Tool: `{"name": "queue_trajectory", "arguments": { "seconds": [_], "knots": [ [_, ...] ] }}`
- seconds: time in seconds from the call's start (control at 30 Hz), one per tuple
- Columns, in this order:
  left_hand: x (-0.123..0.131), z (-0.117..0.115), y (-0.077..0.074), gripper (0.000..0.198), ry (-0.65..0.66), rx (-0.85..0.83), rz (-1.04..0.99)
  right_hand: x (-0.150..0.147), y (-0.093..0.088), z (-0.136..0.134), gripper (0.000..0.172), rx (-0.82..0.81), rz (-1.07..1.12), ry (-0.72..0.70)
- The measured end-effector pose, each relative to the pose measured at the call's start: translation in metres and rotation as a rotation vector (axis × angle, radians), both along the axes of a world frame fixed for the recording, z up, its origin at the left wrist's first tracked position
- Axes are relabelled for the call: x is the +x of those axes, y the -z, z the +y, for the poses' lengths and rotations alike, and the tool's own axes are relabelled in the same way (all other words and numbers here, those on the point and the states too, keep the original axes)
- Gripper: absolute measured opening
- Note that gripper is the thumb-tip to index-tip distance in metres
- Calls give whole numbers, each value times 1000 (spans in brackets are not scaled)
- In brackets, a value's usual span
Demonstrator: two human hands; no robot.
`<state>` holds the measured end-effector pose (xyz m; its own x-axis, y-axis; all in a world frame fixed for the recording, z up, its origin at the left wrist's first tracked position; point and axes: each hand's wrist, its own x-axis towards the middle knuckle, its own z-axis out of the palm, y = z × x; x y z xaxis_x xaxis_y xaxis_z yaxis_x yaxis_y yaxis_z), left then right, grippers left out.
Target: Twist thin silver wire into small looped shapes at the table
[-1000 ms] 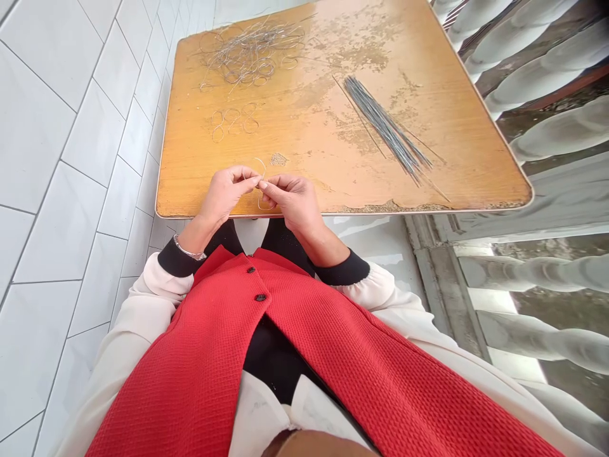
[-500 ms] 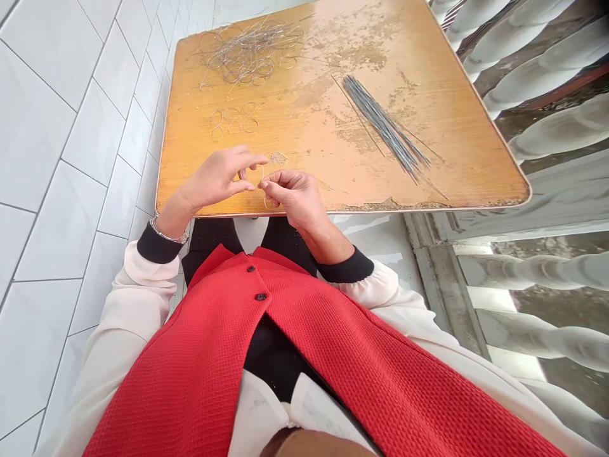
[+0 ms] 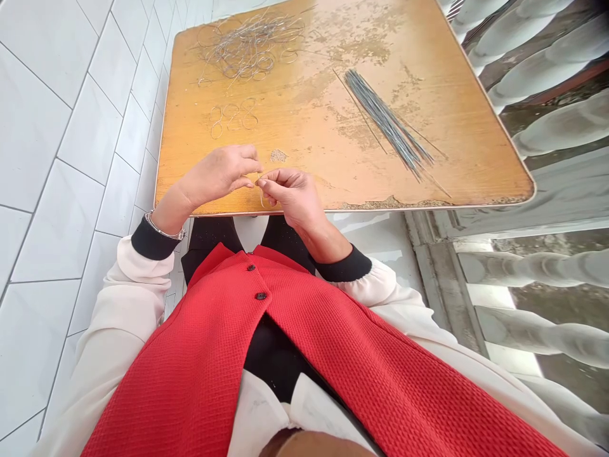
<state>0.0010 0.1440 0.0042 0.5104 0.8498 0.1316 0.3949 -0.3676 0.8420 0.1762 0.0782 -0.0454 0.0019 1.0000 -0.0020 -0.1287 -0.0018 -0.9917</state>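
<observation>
Over the table's near edge, my right hand point(image 3: 295, 193) pinches a thin wire point(image 3: 261, 200) between thumb and fingertips. A curved end of the wire hangs below the pinch. From the other side my left hand point(image 3: 219, 171) has its fingers curled in against the wire's upper part, thumb tip close to the right fingertips. Most of the wire is hidden by the fingers. Just beyond the hands lie several wire pieces bent into double loops point(image 3: 233, 117).
A tangled heap of looped wires point(image 3: 257, 44) lies at the table's far left. To the right is a bundle of straight grey wires point(image 3: 385, 117). The wooden table point(image 3: 304, 114) has worn patches, a tiled wall point(image 3: 80, 127) on its left and a white balustrade point(image 3: 547, 82) on its right.
My left fingers have drawn closer together around the wire, and the loop seen between them earlier is now mostly covered. My right hand keeps its pinch in nearly the same place.
</observation>
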Motion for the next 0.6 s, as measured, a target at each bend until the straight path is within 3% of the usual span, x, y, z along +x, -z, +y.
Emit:
{"name": "queue_trajectory", "arguments": {
  "seconds": [0.03, 0.07, 0.2, 0.33, 0.4, 0.43, 0.6],
  "knots": [
    [0, 0, -1, 8, 179, 18, 121, 0, 0, 0, 34, 2, 6, 4],
    [0, 0, -3, 10, 191, 20, 125, -1, 0, 0, 34, 5, 13, 8],
    [1, -5, -15, 19, 63, -123, -31, -1, 1, 0, 34, -4, 32, 17],
    [0, -13, -12, 42, 102, -8, -15, 1, 1, 0, 34, -28, 72, 27],
    [0, -17, -3, 30, -10, 38, -21, 2, 0, 1, 34, -46, 95, 28],
    [1, -19, 3, 33, -75, 16, -47, 2, 0, 1, 33, -56, 108, 25],
    [11, -26, 16, 12, -251, -328, -294, 2, -3, -1, 28, -103, 162, 0]
  ]
}}
